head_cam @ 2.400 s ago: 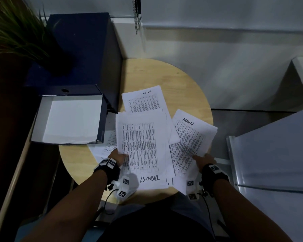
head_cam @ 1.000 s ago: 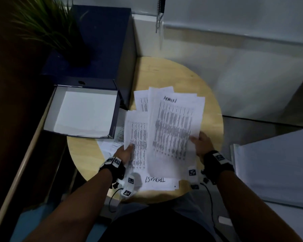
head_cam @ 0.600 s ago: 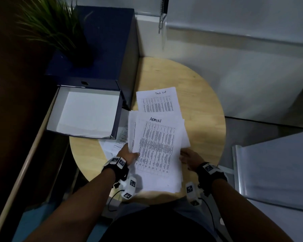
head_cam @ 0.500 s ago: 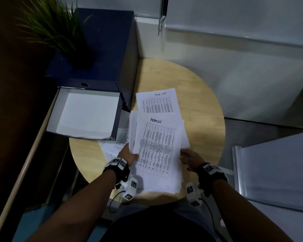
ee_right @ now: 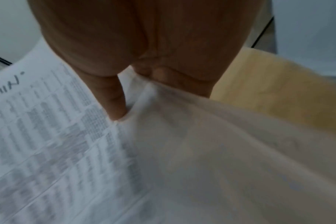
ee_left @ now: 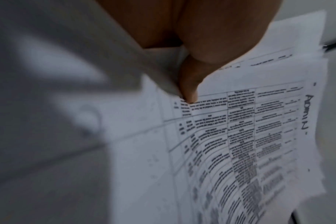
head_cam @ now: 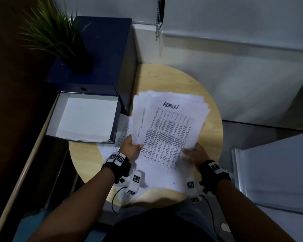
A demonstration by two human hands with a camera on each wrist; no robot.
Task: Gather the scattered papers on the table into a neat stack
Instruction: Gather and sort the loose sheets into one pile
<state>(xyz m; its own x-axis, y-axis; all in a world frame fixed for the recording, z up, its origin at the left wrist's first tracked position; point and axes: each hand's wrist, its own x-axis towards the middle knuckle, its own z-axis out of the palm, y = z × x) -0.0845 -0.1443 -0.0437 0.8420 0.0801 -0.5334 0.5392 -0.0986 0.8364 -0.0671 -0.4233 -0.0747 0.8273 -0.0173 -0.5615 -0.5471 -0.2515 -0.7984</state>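
A bundle of printed papers (head_cam: 168, 133), its top sheet headed ADMIN, is lifted off the round wooden table (head_cam: 164, 79) and fanned unevenly at the far end. My left hand (head_cam: 131, 149) pinches the bundle's left edge, thumb on top; the left wrist view shows that thumb on the papers (ee_left: 249, 136). Gripping the right edge is my right hand (head_cam: 193, 153), whose thumb lies on the papers (ee_right: 86, 151) in the right wrist view. A few more sheets (head_cam: 124, 131) lie flat on the table at the left, partly under the box lid.
An open box lid (head_cam: 86, 117) with a white inside overhangs the table's left side. Behind it stands a dark blue box (head_cam: 101, 49) with a green plant (head_cam: 49, 32). Pale furniture (head_cam: 278, 172) stands to the right.
The pile lay flat on the table under both hands half a second ago. Now both hands have lifted it, together with the far sheet, and tilted it up.
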